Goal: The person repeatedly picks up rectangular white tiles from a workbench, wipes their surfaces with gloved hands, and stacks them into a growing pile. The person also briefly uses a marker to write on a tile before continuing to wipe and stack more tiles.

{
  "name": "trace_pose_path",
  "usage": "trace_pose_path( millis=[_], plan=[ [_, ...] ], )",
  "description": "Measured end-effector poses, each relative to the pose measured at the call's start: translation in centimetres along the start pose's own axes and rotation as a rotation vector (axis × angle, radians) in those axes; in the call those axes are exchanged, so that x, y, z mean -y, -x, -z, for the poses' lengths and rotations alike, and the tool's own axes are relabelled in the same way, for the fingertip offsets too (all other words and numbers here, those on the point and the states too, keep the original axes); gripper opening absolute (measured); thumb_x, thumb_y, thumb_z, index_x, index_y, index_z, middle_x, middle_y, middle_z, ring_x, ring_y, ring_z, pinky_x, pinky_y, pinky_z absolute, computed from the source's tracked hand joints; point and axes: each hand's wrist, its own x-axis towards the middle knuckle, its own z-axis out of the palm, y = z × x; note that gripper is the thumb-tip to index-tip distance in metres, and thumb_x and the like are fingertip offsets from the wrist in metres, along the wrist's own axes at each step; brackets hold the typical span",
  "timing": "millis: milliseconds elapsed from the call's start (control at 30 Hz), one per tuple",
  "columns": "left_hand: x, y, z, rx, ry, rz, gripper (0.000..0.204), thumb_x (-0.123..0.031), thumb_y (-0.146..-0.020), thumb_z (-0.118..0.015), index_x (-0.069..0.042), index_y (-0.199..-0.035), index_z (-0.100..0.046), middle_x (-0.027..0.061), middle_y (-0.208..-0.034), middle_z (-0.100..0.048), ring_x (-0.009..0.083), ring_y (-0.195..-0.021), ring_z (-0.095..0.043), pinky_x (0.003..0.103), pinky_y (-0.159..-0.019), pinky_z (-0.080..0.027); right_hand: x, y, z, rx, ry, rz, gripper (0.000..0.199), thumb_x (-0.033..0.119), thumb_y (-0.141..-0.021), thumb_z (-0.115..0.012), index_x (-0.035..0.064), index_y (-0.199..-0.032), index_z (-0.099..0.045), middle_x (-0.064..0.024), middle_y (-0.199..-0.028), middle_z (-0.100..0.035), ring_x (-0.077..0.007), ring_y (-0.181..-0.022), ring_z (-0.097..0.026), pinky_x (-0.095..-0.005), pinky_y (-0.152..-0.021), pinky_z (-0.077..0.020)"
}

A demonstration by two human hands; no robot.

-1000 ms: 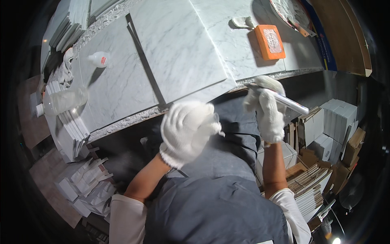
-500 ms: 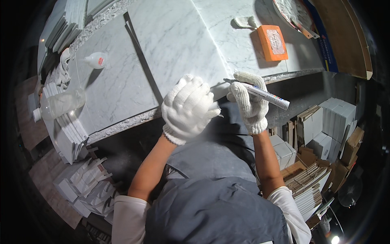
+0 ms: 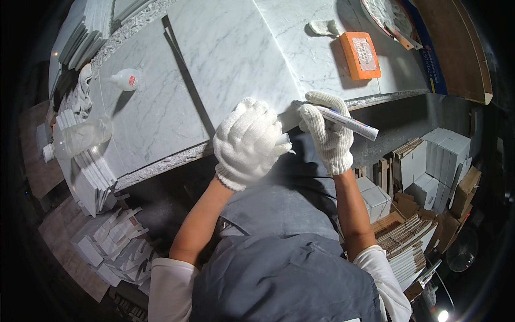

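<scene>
Gloved hands at slab's front edge.
Right hand point(image 3: 328, 138) fisted around marker point(image 3: 343, 121); left hand point(image 3: 248, 142) pinches small cap point(image 3: 283, 140) over slab point(image 3: 230, 59).

Bare marble is lying open across the worktop point(image 3: 225, 59) ahead of both hands; an orange block point(image 3: 360, 55) is standing to the right, a glue bottle point(image 3: 126, 79) and plastic bottle point(image 3: 78, 138) crowding the left.
</scene>
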Motion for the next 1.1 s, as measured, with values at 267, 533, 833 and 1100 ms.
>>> trace_pose_path(
  millis=[267,533,833,1100],
  plan=[
    [0.0,-0.2,0.0,-0.038,-0.037,-0.031,0.027,-0.042,-0.095,-0.067,-0.017,-0.104,-0.074,0.0017,-0.119,-0.070,0.0234,-0.124,-0.061,0.045,-0.112,-0.046,1.0,-0.6,0.8,0.045,0.043,0.082,0.034,0.016,-0.098,-0.073,-0.0020,-0.124,-0.062,-0.0094,-0.090,-0.074,-0.0130,-0.074,-0.073,-0.0256,-0.069,-0.0592],
    [0.1,-0.3,0.0,-0.056,0.031,-0.028,0.025,-0.036,-0.092,-0.070,-0.015,-0.105,-0.073,0.0041,-0.119,-0.069,0.0247,-0.124,-0.061,0.047,-0.110,-0.047,1.2,1.1,0.8,-0.167,-0.341,-0.280,0.033,0.014,-0.098,-0.071,-0.0022,-0.124,-0.060,-0.0117,-0.089,-0.072,-0.0153,-0.072,-0.070,-0.0279,-0.069,-0.0577],
    [-1.2,-2.1,1.5,0.076,0.133,-0.010,0.027,-0.035,-0.091,-0.070,-0.015,-0.109,-0.073,0.0034,-0.127,-0.067,0.0278,-0.130,-0.056,0.051,-0.115,-0.042,2.6,2.4,2.4,-0.249,-0.600,-0.452,0.033,0.018,-0.099,-0.069,-0.0019,-0.123,-0.060,-0.0105,-0.087,-0.069,-0.0149,-0.067,-0.062,-0.0294,-0.062,-0.0522],
    [-1.0,-3.3,1.1,0.328,0.113,0.064,0.032,-0.036,-0.087,-0.074,-0.015,-0.111,-0.071,0.0035,-0.126,-0.066,0.0268,-0.133,-0.055,0.050,-0.117,-0.041,2.3,1.2,1.2,-0.119,-0.497,-0.292,0.035,0.011,-0.095,-0.075,-0.0049,-0.125,-0.064,-0.0155,-0.106,-0.073,-0.0184,-0.085,-0.073,-0.0310,-0.078,-0.0599]
  ],
)
